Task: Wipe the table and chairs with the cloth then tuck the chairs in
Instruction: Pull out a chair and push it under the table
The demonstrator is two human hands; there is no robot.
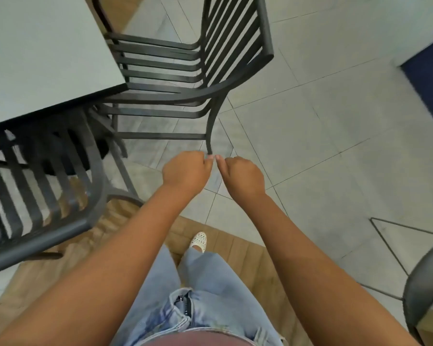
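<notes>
Both hands, left [185, 171] and right [243, 174], hung with fingers curled, holding nothing visible; no cloth seen. Slatted chair [185, 71] stood beside the grey surface [43, 51]; second chair [43, 196] sat partly under it.

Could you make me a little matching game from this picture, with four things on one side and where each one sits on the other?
Things:
1. table
2. slatted chair
3. white shoe
4. left hand

Places:
A. on the tan mat at the bottom centre
B. upper left corner of the view
C. fingers curled, fingertips close to the right hand
D. at the table's right edge, seat partly under it

Pairs: 1-B, 2-D, 3-A, 4-C
</notes>
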